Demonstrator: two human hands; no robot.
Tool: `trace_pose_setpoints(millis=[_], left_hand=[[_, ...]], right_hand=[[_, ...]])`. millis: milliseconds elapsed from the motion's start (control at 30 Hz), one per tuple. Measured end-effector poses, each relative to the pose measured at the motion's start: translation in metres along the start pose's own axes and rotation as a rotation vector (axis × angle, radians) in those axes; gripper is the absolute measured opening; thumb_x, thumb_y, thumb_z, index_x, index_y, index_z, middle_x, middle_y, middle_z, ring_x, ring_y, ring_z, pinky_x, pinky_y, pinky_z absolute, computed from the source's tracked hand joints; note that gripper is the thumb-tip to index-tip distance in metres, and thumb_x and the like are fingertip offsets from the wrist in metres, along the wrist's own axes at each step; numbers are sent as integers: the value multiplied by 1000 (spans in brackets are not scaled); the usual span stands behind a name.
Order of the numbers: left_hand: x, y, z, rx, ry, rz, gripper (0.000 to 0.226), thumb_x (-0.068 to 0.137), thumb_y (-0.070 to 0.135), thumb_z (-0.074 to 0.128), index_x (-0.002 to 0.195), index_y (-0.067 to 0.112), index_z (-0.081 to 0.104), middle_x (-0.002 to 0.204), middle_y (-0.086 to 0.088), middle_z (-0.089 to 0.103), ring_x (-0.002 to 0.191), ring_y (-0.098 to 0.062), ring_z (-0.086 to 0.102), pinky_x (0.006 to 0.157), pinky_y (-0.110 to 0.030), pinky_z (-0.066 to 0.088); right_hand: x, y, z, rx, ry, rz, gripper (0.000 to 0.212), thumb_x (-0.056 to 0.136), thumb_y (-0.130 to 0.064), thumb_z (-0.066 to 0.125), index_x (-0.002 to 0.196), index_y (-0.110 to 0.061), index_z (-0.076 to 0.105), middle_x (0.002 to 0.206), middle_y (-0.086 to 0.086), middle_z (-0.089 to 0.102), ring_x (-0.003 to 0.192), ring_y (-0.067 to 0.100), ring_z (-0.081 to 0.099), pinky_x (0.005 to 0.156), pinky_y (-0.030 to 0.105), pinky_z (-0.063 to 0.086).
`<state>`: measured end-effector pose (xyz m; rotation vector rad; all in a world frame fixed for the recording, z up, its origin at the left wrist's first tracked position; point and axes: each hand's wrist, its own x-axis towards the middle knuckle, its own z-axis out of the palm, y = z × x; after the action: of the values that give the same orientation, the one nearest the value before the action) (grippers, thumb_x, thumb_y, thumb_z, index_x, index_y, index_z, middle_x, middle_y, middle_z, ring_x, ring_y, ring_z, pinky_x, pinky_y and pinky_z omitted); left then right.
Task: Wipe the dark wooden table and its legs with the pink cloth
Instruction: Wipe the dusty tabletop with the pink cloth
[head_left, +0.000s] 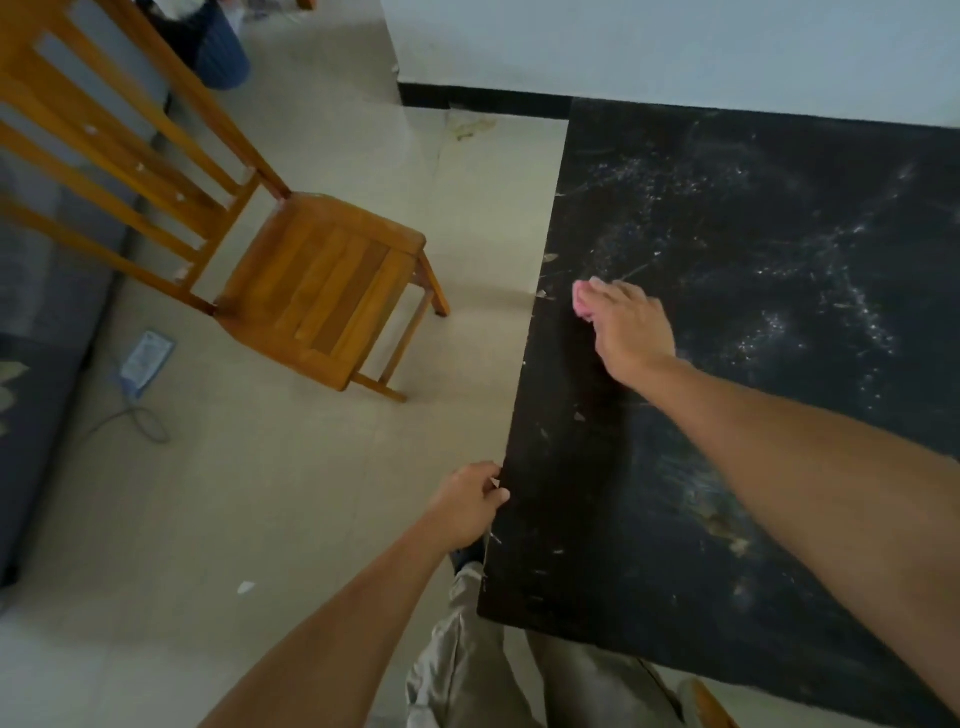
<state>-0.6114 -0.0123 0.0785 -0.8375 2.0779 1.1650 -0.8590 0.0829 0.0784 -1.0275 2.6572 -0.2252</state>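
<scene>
While my right arm stretches forward over the bench (727, 249), my right grip (631, 332) sits palm down, fingers closed on the pink cloth (583, 304) and pressing it to the dark top near the left edge. Lower down, my left grip (470, 501) is curled round that same edge, thumb on top. White specks and scratches cover the top to the right of the cloth. Wooden chair (322, 291) stands on the tiled floor (260, 493), left of the bench and apart from it. Blue bin (221, 57) at far left.
</scene>
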Motion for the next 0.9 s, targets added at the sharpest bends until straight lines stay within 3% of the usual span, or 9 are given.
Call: trace_pose_setpoints(millis=[100, 233, 333, 400, 467, 533, 667, 800, 900], left_hand=[[-3, 2, -1, -7, -18, -18, 15, 98, 22, 53, 110, 17, 61, 101, 0, 66, 93, -16, 63, 89, -41, 54], [-2, 7, -3, 13, -39, -43, 23, 99, 23, 51, 119, 16, 59, 111, -2, 65, 99, -18, 62, 91, -35, 51], [-1, 9, 0, 50, -7, -58, 24, 100, 22, 50, 122, 16, 55, 103, 3, 59, 92, -12, 56, 81, -25, 47], [1, 13, -2, 42, 21, -60, 24, 100, 21, 50, 123, 17, 53, 96, 7, 53, 86, -8, 53, 75, -20, 44], [6, 24, -5, -18, 57, -77, 27, 100, 22, 50, 127, 19, 49, 93, 10, 53, 83, -5, 54, 69, -19, 46], [17, 37, -7, -101, 146, -103, 30, 100, 26, 49, 129, 21, 47, 102, 5, 60, 92, -11, 60, 79, -29, 54], [38, 64, -10, -142, 302, -129, 40, 100, 32, 48, 137, 19, 42, 118, -6, 62, 106, -21, 62, 91, -38, 52], [48, 78, -5, -93, 338, -127, 39, 102, 35, 43, 137, 16, 41, 131, -7, 56, 117, -26, 56, 92, -40, 48], [54, 84, 4, -25, 360, -166, 44, 103, 38, 36, 139, 13, 34, 130, -13, 54, 117, -32, 56, 90, -43, 48]], right_hand=[[-3, -17, -8, -2, 94, -35, 49, 97, -3, 41, 141, -24, 44, 154, 0, 36, 140, 27, 34, 111, 45, 32], [-69, -43, 37, 28, -50, -495, 58, 96, -1, 44, 150, -22, 33, 157, -1, 31, 147, 22, 20, 117, 38, 15], [-54, -9, 42, 57, 28, -199, 66, 95, 0, 44, 153, -23, 23, 159, 0, 26, 149, 20, 14, 121, 38, 7], [-23, 18, 22, 73, 79, 77, 58, 95, -3, 45, 150, -19, 31, 155, 4, 34, 146, 26, 24, 121, 43, 19], [-7, 34, -6, 93, 81, 203, 38, 92, -1, 46, 126, -18, 49, 143, 7, 49, 133, 32, 44, 108, 47, 37], [-19, 29, -20, 110, 183, 176, 30, 91, 1, 45, 108, -23, 50, 137, 6, 55, 123, 31, 51, 97, 45, 42], [-116, -12, 6, 188, 195, 1, 56, 93, -3, 53, 146, -19, 43, 148, 2, 47, 135, 24, 43, 108, 42, 39], [-225, -40, 63, 130, 15, -162, 71, 84, -12, 64, 148, -22, 35, 150, -5, 43, 140, 19, 36, 112, 37, 36], [-238, -9, 73, 68, -2, -180, 65, 89, -14, 42, 151, -23, 25, 153, -5, 38, 143, 17, 28, 115, 35, 27]])
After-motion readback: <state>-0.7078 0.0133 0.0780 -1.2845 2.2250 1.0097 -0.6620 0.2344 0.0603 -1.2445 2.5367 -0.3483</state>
